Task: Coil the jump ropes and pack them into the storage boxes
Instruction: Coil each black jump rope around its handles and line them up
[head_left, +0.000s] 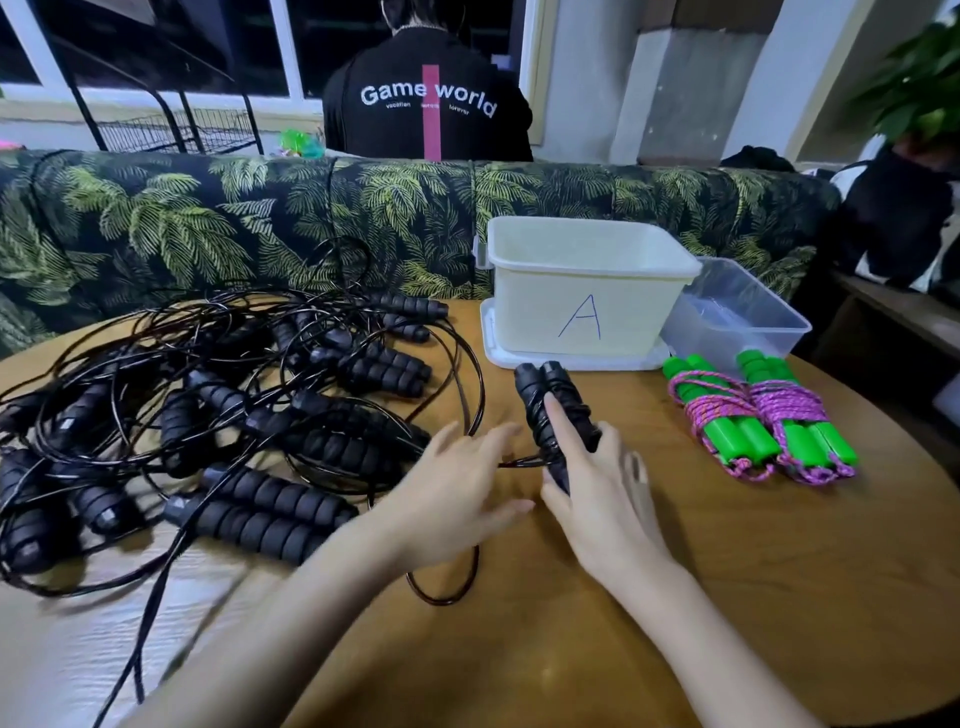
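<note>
A black jump rope bundle (550, 400), two handles side by side with cord wound round them, lies on the round wooden table (727, 597) in front of the cream box marked "A" (587, 306). My right hand (602, 488) grips the bundle's near end. My left hand (457, 493) hovers just left of it, fingers spread, holding nothing. A tangled heap of black ropes with foam handles (234, 415) covers the table's left half. Two coiled green-handled ropes with pink cord (758, 421) lie at the right. A clear plastic box (737, 317) stands behind them.
A palm-print sofa back (260, 218) runs behind the table. A person in a black top (426, 104) sits beyond it, facing away. A loose black cord loop (447, 582) lies under my left forearm. A dark bag and a plant stand at the far right.
</note>
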